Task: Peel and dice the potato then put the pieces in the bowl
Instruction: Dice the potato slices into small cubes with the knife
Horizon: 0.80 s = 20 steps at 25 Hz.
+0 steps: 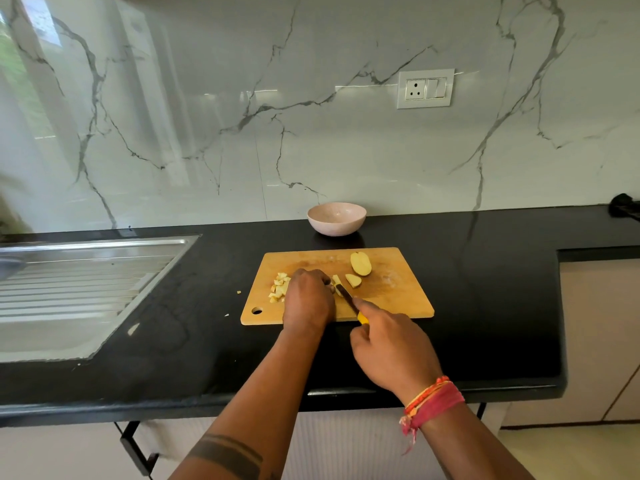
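My left hand (309, 295) pins a pale potato strip (336, 280) mid-way across the rectangular wooden cutting board (398, 289); my right hand (391, 344) grips the yellow-handled knife (349, 301). The pink speckled bowl (336, 218) sits beyond the board's far edge.

Bright, even daylight | glossy marble wall (311, 116) throws pale window reflections at left, thin glare streaks mid-wall | black counter (485, 306) soaks up light, soft shadow under the bowl (336, 218) | wide-angle bend at edges | left margin smeared, centre sharp
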Each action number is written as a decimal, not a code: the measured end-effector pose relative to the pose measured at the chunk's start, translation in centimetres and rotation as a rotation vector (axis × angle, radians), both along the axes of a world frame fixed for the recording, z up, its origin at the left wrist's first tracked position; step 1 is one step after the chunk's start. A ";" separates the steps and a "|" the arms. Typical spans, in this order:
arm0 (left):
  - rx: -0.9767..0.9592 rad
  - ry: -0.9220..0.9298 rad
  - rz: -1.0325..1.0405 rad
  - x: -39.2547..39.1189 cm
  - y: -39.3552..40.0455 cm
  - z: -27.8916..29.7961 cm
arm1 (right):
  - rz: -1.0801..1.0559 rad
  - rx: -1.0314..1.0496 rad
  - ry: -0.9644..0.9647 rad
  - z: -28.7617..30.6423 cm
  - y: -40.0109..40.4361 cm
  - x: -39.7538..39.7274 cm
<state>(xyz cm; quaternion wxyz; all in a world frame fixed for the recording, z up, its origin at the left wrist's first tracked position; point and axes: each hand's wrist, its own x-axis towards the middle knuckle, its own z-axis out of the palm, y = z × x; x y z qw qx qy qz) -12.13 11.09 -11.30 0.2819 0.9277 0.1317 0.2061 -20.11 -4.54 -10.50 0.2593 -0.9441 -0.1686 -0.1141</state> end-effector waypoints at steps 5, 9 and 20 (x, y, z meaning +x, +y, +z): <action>0.015 0.061 -0.103 -0.8 -0.6 0.7 | -0.051 0.191 0.046 0.1 0.3 1.6; 0.105 0.129 -0.107 -0.3 -0.9 0.5 | -0.081 0.244 0.085 0.0 0.4 2.6; 0.057 -0.028 -0.188 -1.6 0.3 -0.3 | -0.072 0.159 0.028 -0.4 0.2 1.7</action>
